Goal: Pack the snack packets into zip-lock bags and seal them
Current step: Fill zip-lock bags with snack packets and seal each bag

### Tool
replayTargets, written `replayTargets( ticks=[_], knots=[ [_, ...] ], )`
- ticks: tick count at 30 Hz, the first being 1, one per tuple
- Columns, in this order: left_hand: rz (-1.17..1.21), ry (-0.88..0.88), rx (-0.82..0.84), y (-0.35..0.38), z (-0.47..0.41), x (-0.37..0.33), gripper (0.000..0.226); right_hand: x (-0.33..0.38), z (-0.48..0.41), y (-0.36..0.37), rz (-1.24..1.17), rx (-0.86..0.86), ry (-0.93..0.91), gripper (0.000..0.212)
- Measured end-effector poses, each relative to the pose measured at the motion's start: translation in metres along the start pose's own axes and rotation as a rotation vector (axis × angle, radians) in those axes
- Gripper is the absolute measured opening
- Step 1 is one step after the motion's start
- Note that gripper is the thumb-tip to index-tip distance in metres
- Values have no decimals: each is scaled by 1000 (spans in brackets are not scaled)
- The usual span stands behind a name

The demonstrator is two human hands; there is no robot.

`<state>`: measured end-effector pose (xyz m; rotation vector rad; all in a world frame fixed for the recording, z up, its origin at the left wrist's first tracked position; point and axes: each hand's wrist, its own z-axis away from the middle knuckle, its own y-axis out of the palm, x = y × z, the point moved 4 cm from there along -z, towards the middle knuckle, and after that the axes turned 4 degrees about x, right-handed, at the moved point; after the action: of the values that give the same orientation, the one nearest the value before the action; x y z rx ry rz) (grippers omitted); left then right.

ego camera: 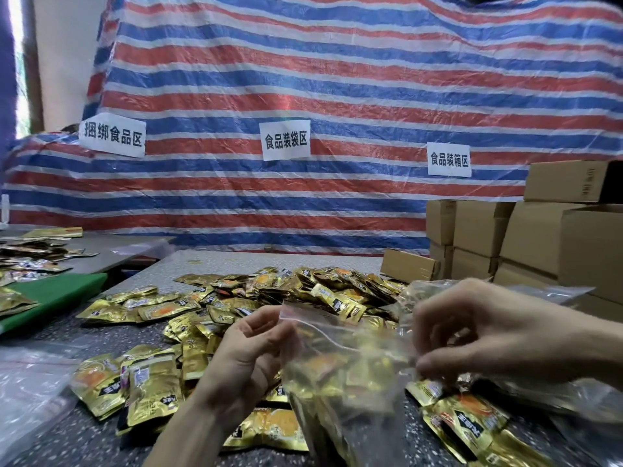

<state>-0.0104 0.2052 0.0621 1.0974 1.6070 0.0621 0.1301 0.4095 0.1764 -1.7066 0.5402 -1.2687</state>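
your left hand (249, 348) pinches the near top corner of a clear zip-lock bag (344, 375), fingers curled round its edge. your right hand (478, 332) pinches the other end of the same mouth, fingertips closed on the strip. the bag hangs between your hands, just above the worktop (215, 261), with gold packets already inside. the film is blurred, so i can't tell whether the zip is partly pressed or fully open. loose snack packets (303, 291) lie heaped beyond and beneath both hands, and empty bags (30, 375) sit out past your left hand. this looks like the sealing step: the bag is filled but not yet closed. next, hold the mouth taut, line up the two tracks, and run a pinch along the strip end to end, checking that no packet corner sits in the zip.
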Motion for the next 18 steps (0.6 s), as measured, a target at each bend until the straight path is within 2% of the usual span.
replayTargets(
  ticks=[3, 7, 15, 18],
  knots=[
    [-60, 70, 37, 9, 4, -12, 45, -1, 8, -16, -97, -190, -61, 6],
    [-119, 199, 68, 24, 6, -25, 48, -10, 12, -27, -248, -339, -110, 11],
    [-98, 107, -96, 9, 7, -9, 63, -38, 8, -13, -383, -427, 22, 23],
    [-231, 147, -136, 7, 8, -15, 65, -43, 8, -12, -415, -438, 47, 30]
  ],
)
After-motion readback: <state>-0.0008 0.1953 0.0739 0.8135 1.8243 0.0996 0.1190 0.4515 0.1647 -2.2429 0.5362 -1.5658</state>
